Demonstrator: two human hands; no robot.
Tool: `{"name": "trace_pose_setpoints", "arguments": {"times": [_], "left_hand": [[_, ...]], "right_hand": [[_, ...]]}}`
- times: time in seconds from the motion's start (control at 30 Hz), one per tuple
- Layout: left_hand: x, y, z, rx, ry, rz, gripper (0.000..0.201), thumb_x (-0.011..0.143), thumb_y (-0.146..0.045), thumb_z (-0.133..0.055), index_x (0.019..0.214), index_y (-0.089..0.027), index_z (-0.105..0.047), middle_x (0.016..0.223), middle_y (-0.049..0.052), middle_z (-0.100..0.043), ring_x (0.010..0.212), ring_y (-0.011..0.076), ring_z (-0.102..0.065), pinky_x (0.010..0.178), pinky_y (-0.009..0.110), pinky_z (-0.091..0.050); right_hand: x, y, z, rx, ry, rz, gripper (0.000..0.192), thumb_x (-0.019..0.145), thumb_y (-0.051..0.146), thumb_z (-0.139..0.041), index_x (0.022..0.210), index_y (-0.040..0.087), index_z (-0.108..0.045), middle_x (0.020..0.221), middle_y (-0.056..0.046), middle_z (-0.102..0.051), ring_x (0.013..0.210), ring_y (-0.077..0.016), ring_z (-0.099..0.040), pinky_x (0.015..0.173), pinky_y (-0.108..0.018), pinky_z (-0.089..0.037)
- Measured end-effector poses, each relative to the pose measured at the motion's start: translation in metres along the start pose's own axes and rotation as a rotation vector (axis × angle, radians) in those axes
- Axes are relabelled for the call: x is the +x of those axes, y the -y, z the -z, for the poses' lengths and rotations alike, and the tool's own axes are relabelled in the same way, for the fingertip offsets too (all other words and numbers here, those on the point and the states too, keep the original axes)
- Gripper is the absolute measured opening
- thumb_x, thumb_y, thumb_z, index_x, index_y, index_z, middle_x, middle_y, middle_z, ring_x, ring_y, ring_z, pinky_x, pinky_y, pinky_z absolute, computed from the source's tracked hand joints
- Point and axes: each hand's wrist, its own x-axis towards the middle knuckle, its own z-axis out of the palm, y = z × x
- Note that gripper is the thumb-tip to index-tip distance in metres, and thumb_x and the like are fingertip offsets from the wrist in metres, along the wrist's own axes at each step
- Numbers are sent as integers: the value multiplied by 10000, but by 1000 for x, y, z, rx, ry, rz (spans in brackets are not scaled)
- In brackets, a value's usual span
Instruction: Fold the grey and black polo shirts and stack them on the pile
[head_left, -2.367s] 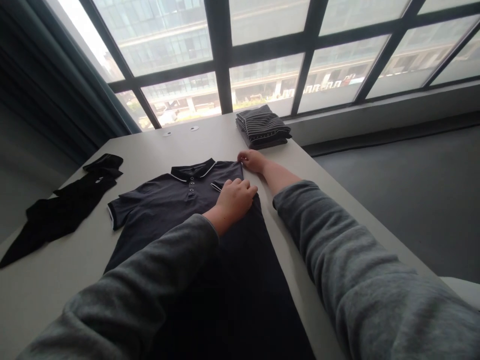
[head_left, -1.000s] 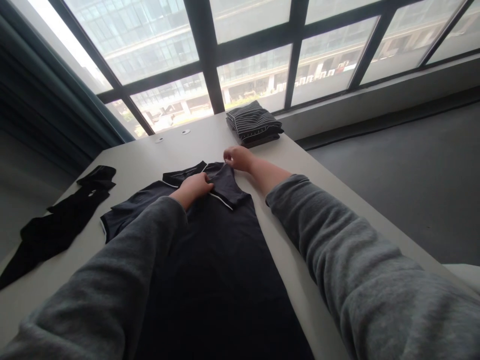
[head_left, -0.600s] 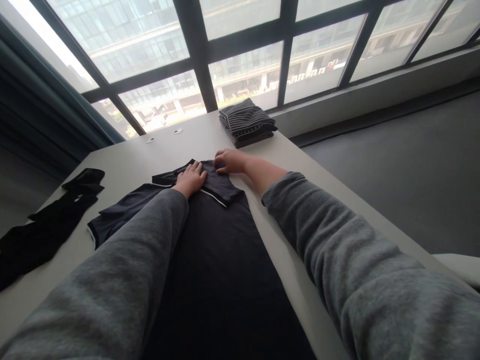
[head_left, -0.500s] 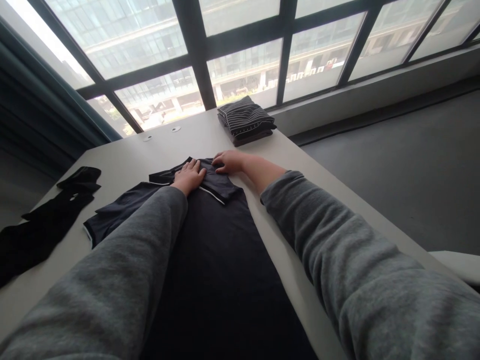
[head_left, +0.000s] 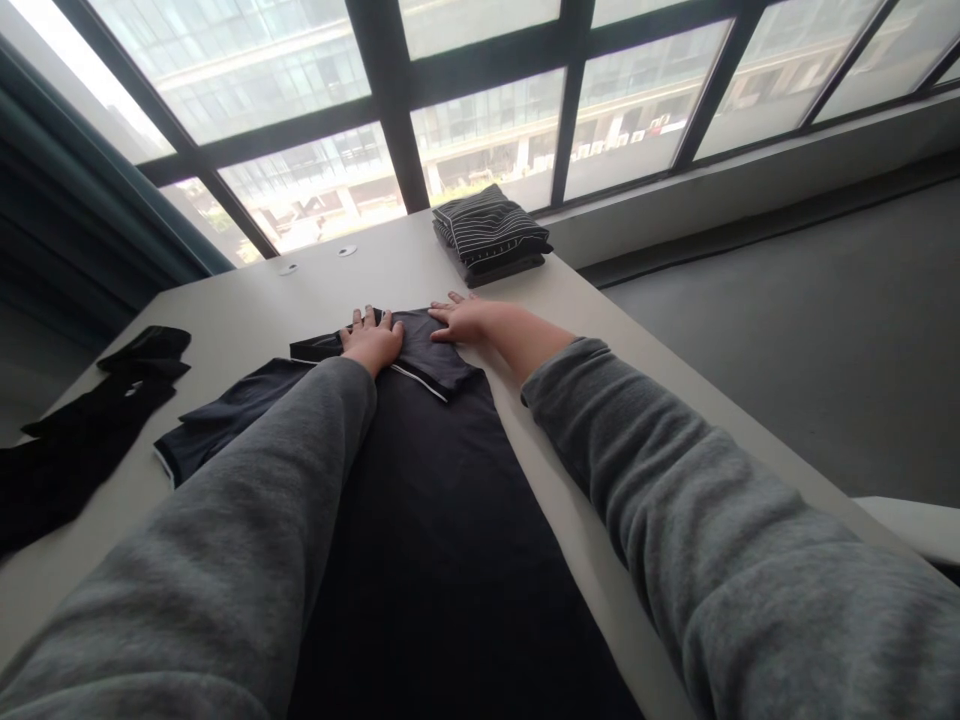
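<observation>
Both palms lie flat, fingers spread, grasping nothing: left hand (head_left: 373, 342) and right hand (head_left: 466, 320) press the folded-in sleeve of the dark polo shirt (head_left: 427, 520) spread on the bench (head_left: 600, 330); smoothing outward should flatten the crease

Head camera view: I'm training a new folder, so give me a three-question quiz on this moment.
1. True or false: both hands lie flat on the dark polo shirt.
2. Which sleeve is folded inward over the shirt's body? A) the one under the right hand B) the one on the left hand's side
3. What sits at the table's far edge by the window?

Key
1. True; palms down, fingers spread near the collar.
2. A; the other sleeve lies spread out.
3. A stack of folded striped clothes.
</observation>
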Motion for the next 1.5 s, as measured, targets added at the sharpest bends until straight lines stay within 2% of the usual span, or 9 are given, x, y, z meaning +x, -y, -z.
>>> {"name": "trace_pose_setpoints", "arguments": {"times": [0.13, 0.23, 0.43, 0.77, 0.97, 1.1, 1.2, 1.3, 1.5], "left_hand": [[-8, -9, 3, 33, -116, -195, 701, 1079, -522, -161, 1648, -203, -420, 1802, 111, -162, 1652, 322, -180, 1278, 612, -206], [-9, -9, -1, -12, -9, -312, 689, 1091, -509, -146, 1700, -233, -313, 1792, 62, -219, 1644, 275, -223, 1311, 547, -176], [0, -5, -7, -61, 51, -238, 746, 1071, -597, -182, 1729, -248, -224, 1810, 59, -124, 1666, 302, -135, 1323, 574, -129], [2, -6, -9, -94, 49, -230, 714, 1088, -547, -209, 1715, -208, -253, 1807, 98, -129, 1663, 291, -142, 1313, 582, -133], [-40, -12, 12, 111, -379, -538, 476, 1056, -382, -423, 1366, -122, -675, 1497, 231, -609, 1437, 393, -502, 1187, 599, -318], [-96, -27, 12, 146, -336, -693, 449, 1078, -392, -403, 1134, -111, -749, 1155, 203, -751, 1113, 348, -699, 1036, 520, -468], [-130, -36, -3, 64, -273, -670, 514, 1096, -448, -402, 1378, -106, -662, 1433, 199, -671, 1318, 328, -635, 1113, 459, -461], [-147, -37, -15, 19, -159, -728, 610, 1120, -487, -357, 1613, -142, -452, 1707, 158, -405, 1588, 300, -368, 1284, 470, -292], [-158, -30, -11, -70, 50, -884, 693, 1131, -541, -253, 1690, -133, -300, 1770, 130, -244, 1661, 249, -159, 1352, 464, -113]], "right_hand": [[1, 1, -3, 9, -22, -19, 806, 946, 713, -611, 1630, 308, -481, 1734, -62, -370, 1620, -436, -215, 1293, -679, -176], [0, 0, -2, -4, -8, -35, 833, 945, 733, -601, 1645, 307, -456, 1740, -64, -356, 1623, -453, -186, 1281, -714, -153], [2, -7, -4, -16, -66, 13, 817, 911, 766, -627, 1582, 307, -546, 1699, -58, -436, 1590, -441, -290, 1292, -610, -235], [-7, 4, 4, 19, 0, -53, 830, 934, 748, -605, 1630, 314, -482, 1741, -44, -354, 1621, -437, -216, 1304, -648, -201], [-16, 15, 11, -22, 56, -63, 878, 979, 746, -486, 1702, 269, -343, 1783, -49, -231, 1639, -436, -139, 1303, -691, -156], [-20, 18, 16, -6, 54, -71, 891, 958, 746, -520, 1690, 257, -376, 1775, -51, -262, 1640, -413, -164, 1321, -626, -178], [-23, 19, 18, 1, 43, -66, 864, 955, 732, -533, 1680, 282, -397, 1768, -31, -286, 1642, -400, -171, 1321, -607, -186], [-25, 22, 19, -20, 51, -72, 845, 973, 715, -508, 1688, 285, -377, 1777, -34, -258, 1643, -408, -153, 1312, -648, -152], [-28, 28, 20, -28, 32, -78, 824, 995, 711, -468, 1690, 279, -371, 1780, -42, -241, 1643, -420, -139, 1299, -689, -128]]}}
